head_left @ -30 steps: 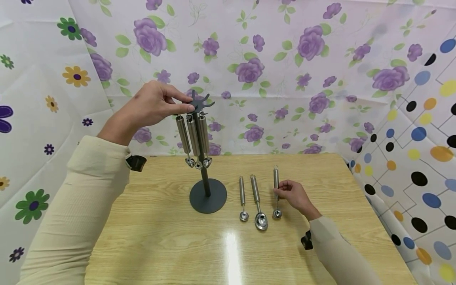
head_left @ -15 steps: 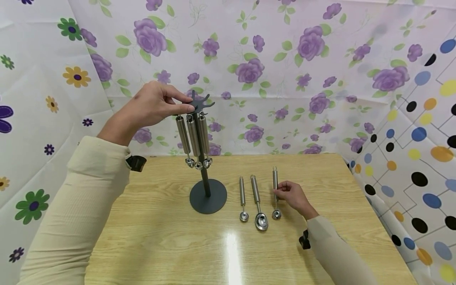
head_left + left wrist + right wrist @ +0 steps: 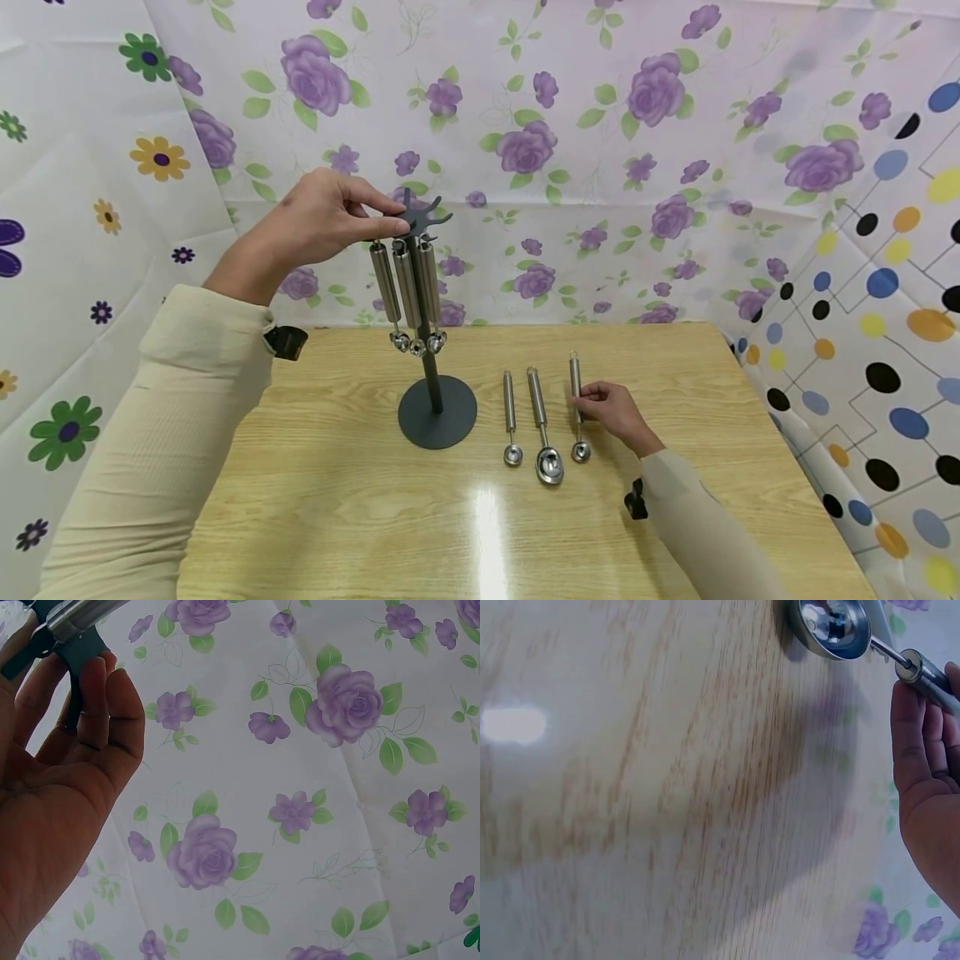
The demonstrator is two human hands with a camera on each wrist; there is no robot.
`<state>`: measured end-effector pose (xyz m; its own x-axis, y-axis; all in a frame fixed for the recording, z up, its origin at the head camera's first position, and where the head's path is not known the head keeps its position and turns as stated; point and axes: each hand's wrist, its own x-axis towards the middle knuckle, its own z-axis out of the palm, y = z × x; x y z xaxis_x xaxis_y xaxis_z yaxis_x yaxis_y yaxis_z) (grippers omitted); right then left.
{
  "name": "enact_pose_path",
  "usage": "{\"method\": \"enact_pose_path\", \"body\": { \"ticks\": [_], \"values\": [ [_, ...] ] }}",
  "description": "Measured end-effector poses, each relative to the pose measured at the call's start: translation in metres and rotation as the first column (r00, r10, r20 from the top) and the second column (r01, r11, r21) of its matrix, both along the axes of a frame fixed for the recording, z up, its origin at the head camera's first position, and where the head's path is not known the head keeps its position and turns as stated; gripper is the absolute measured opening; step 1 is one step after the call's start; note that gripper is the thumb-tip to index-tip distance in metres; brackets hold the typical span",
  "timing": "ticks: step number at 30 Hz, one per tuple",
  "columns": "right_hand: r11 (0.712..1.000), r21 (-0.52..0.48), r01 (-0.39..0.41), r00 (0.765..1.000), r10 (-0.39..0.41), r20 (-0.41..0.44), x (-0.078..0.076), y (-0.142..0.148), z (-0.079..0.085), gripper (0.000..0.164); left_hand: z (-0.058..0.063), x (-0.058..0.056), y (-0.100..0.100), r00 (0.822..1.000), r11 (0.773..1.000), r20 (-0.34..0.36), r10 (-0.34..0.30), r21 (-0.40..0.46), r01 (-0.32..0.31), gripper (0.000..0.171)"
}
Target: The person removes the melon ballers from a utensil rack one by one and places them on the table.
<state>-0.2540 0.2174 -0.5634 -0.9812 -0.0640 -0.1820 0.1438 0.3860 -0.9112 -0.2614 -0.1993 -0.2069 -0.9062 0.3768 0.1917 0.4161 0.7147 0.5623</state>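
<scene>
My left hand [image 3: 322, 218] grips the hooked top of a dark metal utensil stand [image 3: 433, 377] between thumb and fingers. In the left wrist view, the fingers of the left hand [image 3: 71, 776] lie around one dark arm of the stand. Several steel-handled scoops [image 3: 407, 287] hang from its hooks. On the right, my right hand [image 3: 613, 410] pinches the handle of a melon baller [image 3: 575, 375], whose round bowl [image 3: 832, 628] points toward the person. To its left lie a larger oval scoop [image 3: 550, 465] and another melon baller [image 3: 511, 404].
The wooden table [image 3: 360, 517] reaches back to a floral cloth [image 3: 600, 183]. A cloth with coloured dots [image 3: 885, 375] borders the right side, and a flower-print cloth [image 3: 67, 208] the left.
My right hand and the melon baller have shifted slightly left, and the handle's top end leans further left. The left hand and the stand stay where they were.
</scene>
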Motion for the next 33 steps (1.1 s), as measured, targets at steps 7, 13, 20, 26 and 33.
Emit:
{"method": "enact_pose_path", "body": {
  "ticks": [7, 13, 20, 26, 33],
  "values": [
    [0.999, 0.015, 0.033, 0.998, -0.033, 0.052, -0.006, -0.001, -0.007, 0.031, 0.000, 0.000, 0.001, 1.000, 1.000, 0.005, 0.001, 0.002, -0.001, 0.033],
    [0.998, 0.045, 0.048, 0.996, -0.051, 0.072, -0.008, -0.002, -0.009, 0.030, 0.000, 0.000, 0.001, 1.000, 1.000, 0.001, -0.004, 0.006, 0.004, 0.033],
    [0.996, 0.075, 0.054, 0.995, -0.060, 0.083, -0.008, -0.003, -0.011, 0.031, 0.000, 0.001, 0.001, 1.000, 1.000, 0.004, -0.006, 0.010, 0.006, 0.033],
    [0.994, 0.085, 0.062, 0.993, -0.070, 0.093, -0.007, -0.004, -0.014, 0.029, -0.001, 0.000, 0.001, 1.000, 1.000, -0.003, -0.003, 0.012, 0.003, 0.031],
    [0.992, 0.097, 0.077, 0.991, -0.087, 0.100, -0.008, -0.005, -0.016, 0.030, 0.000, 0.000, 0.000, 1.000, 1.000, -0.004, -0.001, 0.006, 0.001, 0.032]
  ]
}}
